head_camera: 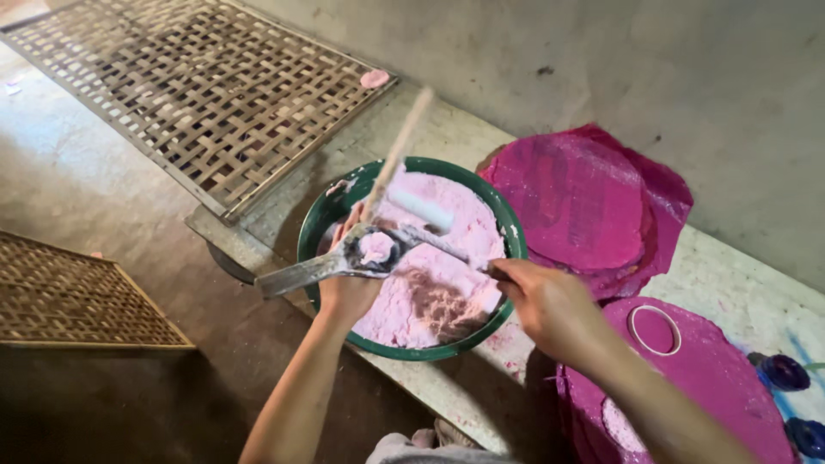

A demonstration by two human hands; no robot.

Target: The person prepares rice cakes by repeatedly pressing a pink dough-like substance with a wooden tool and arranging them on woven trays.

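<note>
A green bowl [309, 232] full of pale pink powdery dough stands on a low concrete ledge. My left hand [348, 288] holds a thin wooden stick [397, 155] that rises blurred above the bowl, together with a flat metal ladle-like tool [296, 273] whose cup holds a lump of pink dough [376, 247]. My right hand [550, 305] grips a metal spoon [438, 243] by its handle, the tip reaching the lump over the bowl.
Two stacks of magenta round sheets [584, 206] lie right of the bowl; the nearer stack [713, 378] carries a white ring [655, 330]. Woven bamboo trays [198, 86] rest at upper left and lower left [69, 296]. Dark blue caps [784, 373] sit far right.
</note>
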